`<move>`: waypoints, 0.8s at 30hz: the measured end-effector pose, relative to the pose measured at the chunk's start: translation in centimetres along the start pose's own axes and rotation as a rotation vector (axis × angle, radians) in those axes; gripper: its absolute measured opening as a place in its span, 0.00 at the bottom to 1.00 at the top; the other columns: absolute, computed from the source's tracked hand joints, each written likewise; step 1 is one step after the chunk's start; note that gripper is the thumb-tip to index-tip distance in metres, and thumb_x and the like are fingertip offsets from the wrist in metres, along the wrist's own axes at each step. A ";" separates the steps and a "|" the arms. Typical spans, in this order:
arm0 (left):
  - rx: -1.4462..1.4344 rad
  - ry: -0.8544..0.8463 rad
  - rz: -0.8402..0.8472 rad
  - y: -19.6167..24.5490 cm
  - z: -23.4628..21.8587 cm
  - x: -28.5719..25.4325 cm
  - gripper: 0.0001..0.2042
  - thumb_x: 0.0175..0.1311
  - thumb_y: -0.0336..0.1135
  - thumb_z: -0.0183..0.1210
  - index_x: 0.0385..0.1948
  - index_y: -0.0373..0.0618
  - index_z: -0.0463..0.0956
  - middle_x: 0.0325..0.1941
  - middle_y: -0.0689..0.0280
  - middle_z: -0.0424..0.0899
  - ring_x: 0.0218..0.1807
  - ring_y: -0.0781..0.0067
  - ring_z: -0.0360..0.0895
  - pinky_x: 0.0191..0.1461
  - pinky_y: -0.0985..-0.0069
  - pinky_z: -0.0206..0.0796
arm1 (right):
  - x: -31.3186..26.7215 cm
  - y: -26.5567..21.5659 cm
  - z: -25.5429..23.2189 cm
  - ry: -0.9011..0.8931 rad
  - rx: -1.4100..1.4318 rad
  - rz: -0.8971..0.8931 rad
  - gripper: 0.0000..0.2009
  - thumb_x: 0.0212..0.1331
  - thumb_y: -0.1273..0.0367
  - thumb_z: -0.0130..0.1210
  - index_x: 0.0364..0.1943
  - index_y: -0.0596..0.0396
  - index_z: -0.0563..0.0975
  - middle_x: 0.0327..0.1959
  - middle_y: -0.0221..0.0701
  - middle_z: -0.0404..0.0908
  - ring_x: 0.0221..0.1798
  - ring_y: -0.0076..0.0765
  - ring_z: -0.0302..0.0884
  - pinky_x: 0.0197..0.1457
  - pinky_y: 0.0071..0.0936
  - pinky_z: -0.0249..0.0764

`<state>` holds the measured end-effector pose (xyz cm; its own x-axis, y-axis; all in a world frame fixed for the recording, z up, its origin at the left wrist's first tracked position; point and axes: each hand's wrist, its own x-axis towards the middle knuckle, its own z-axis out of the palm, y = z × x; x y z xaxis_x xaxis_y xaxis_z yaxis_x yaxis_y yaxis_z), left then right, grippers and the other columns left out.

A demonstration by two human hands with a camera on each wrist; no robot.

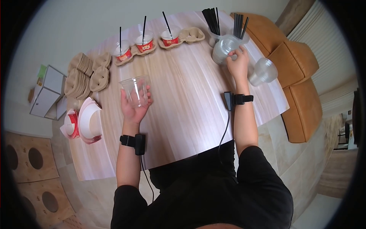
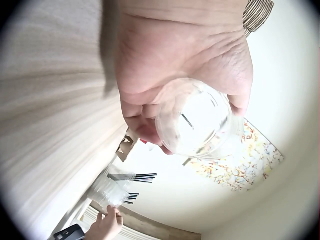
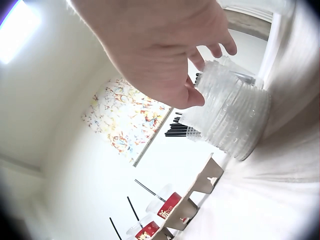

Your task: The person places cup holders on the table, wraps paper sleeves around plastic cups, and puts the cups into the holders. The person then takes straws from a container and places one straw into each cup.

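A clear plastic cup (image 1: 134, 86) stands upright in my left hand (image 1: 133, 110), whose fingers and thumb curl round its lower part over the table. From below, the left wrist view shows the round cup bottom (image 2: 192, 120) against the palm. My right hand (image 1: 239, 65) is at a stack of clear plastic lids (image 1: 220, 53) at the back right. Its thumb and forefinger pinch at the end lid, as the right wrist view shows beside the lid stack (image 3: 235, 115). The other fingers of the right hand (image 3: 165, 55) stay spread away from the lids.
Nested clear cups (image 1: 263, 72) lie right of the lids. Behind stand black straws (image 1: 211, 23) in clear containers. Red-labelled cups with straws (image 1: 145, 45) sit in cardboard carriers (image 1: 192, 34) along the back. Stacked carriers (image 1: 78, 78) and paper bowls (image 1: 91, 120) are at left.
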<state>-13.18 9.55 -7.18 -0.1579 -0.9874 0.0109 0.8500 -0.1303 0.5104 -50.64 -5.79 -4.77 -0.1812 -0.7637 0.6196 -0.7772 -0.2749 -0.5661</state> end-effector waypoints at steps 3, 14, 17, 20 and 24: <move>-0.008 0.007 0.002 0.0 0.0 0.0 0.40 0.61 0.69 0.43 0.63 0.41 0.58 0.50 0.55 0.74 0.42 0.64 0.70 0.45 0.70 0.63 | 0.0 -0.5 -0.1 0.012 0.035 -0.003 0.05 0.43 0.72 0.59 0.26 0.56 0.78 0.61 0.53 0.67 0.64 0.59 0.62 0.68 0.43 0.58; 0.018 0.029 0.002 0.0 0.1 0.0 0.39 0.63 0.68 0.41 0.63 0.42 0.59 0.50 0.56 0.74 0.43 0.64 0.71 0.46 0.69 0.64 | 0.4 -0.1 -0.2 -0.015 0.157 -0.029 0.05 0.45 0.73 0.60 0.23 0.58 0.75 0.60 0.51 0.68 0.63 0.58 0.63 0.66 0.42 0.60; 0.028 0.027 0.001 -0.1 0.0 0.0 0.38 0.63 0.68 0.40 0.63 0.42 0.59 0.51 0.55 0.74 0.44 0.64 0.72 0.46 0.69 0.64 | 0.4 -0.5 -0.5 -0.060 0.132 -0.041 0.08 0.46 0.72 0.62 0.25 0.58 0.73 0.62 0.52 0.66 0.63 0.57 0.63 0.66 0.41 0.60; 0.029 0.014 0.001 0.0 -0.2 0.0 0.38 0.63 0.68 0.40 0.63 0.42 0.60 0.52 0.55 0.74 0.44 0.63 0.72 0.47 0.69 0.64 | 0.8 -1.5 -0.9 -0.026 0.092 -0.061 0.15 0.45 0.66 0.65 0.35 0.58 0.76 0.63 0.53 0.63 0.64 0.59 0.62 0.66 0.42 0.59; 0.032 0.034 -0.005 0.0 -0.2 0.1 0.37 0.64 0.67 0.40 0.63 0.42 0.60 0.52 0.55 0.74 0.45 0.63 0.73 0.47 0.68 0.64 | 2.8 -1.9 0.1 -0.059 -0.182 -0.115 0.36 0.41 0.55 0.69 0.56 0.57 0.70 0.63 0.54 0.62 0.64 0.61 0.62 0.66 0.44 0.61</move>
<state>-13.08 9.45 -7.38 -0.1446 -0.9893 -0.0213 0.8325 -0.1333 0.5377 -49.63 -7.50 -2.04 -0.0541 -0.7678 0.6384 -0.8875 -0.2560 -0.3831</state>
